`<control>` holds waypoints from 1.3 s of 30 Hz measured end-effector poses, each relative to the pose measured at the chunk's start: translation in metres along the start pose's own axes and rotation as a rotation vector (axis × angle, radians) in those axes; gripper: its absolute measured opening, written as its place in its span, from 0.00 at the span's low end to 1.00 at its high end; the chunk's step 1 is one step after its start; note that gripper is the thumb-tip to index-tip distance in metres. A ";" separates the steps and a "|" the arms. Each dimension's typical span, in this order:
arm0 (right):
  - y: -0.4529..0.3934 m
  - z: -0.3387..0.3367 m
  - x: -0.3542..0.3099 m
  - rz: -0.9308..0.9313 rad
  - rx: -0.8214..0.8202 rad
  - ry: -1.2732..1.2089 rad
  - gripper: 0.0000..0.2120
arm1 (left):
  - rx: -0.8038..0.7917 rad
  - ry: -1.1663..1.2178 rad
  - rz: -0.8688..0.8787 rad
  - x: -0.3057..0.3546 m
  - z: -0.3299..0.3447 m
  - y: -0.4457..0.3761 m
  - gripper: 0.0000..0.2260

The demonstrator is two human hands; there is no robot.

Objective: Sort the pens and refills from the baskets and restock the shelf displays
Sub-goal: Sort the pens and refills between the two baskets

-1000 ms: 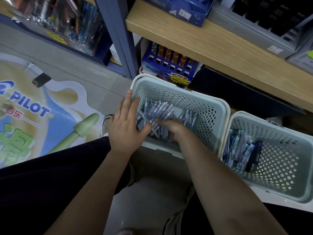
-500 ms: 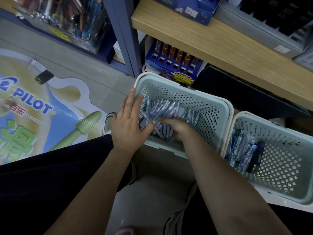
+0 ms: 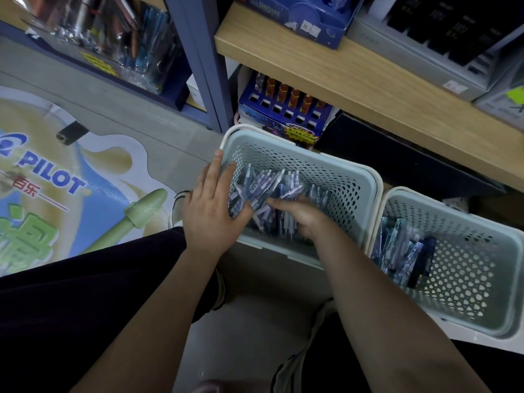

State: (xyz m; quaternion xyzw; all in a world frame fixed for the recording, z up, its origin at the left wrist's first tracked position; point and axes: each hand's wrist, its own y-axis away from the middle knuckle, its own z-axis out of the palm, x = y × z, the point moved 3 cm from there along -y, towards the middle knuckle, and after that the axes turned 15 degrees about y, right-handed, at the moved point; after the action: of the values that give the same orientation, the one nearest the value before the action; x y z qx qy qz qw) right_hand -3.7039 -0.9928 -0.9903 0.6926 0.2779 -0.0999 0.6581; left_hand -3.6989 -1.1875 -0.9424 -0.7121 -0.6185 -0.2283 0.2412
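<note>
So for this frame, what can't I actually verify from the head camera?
- Right hand: fingers are buried in the pens, so whether it grips any is unclear.
- Left basket: its floor is hidden by pens and both hands.
- Left hand: its palm side is hidden.
- Price labels on the shelf: too small and blurred to read.
- Right basket: cut off by the frame edge.

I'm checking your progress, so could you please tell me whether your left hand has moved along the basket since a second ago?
Cannot tell: the left hand stays at the left basket's left rim, fingers over the packaged pens; any small shift could be camera motion.
</note>
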 end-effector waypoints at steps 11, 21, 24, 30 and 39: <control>0.035 -0.013 -0.006 -0.096 0.074 -0.013 0.50 | 0.086 0.006 0.034 0.029 0.002 -0.005 0.22; 0.091 -0.037 -0.011 -0.277 0.012 -0.201 0.14 | -0.515 1.427 -0.863 0.099 0.038 -0.003 0.14; 0.097 -0.043 -0.007 -0.280 0.031 -0.178 0.16 | -0.503 1.537 -0.844 0.113 0.040 -0.001 0.15; 0.110 -0.057 -0.005 -0.316 0.070 -0.147 0.10 | -0.564 1.562 -0.859 0.124 0.040 0.000 0.15; 0.103 -0.064 -0.002 -0.292 0.121 -0.216 0.03 | -0.511 1.496 -0.898 0.112 0.043 -0.004 0.25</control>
State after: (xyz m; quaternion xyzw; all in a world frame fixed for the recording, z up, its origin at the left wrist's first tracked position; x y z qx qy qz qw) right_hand -3.6665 -0.9291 -0.8940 0.6683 0.2966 -0.2846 0.6200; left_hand -3.6867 -1.0741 -0.9058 -0.1017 -0.4503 -0.8337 0.3029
